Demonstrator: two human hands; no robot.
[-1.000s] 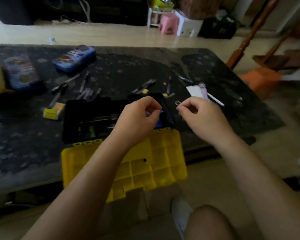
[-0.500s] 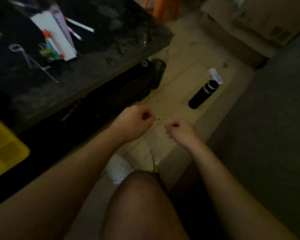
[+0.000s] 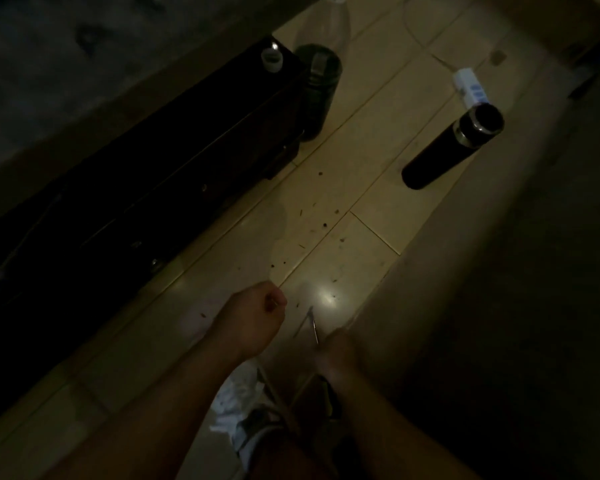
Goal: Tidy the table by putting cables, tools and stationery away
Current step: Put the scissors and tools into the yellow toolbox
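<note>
I am looking down at the floor beside the table. A thin metal tool (image 3: 313, 323) lies on the pale tiles, pointing away from me. My right hand (image 3: 338, 351) is blurred and reaches down onto the tool's near end; its fingers cannot be made out. My left hand (image 3: 253, 315) hovers just left of the tool, curled into a fist. A faint glint shows at its thumb, and I cannot tell whether it holds anything. The toolbox and the tabletop items are out of view.
The dark table base (image 3: 153, 188) runs along the left under the marble top (image 3: 66, 64). A dark bottle (image 3: 317, 95) stands at its corner. A black flask (image 3: 454, 147) and a white-and-blue box (image 3: 470, 86) lie on the floor. My white shoe (image 3: 246, 410) is below.
My view has swung from the tabletop and yellow toolbox down to the floor. Both hands have dropped lower, and my right hand has reached the metal tool's near end.
</note>
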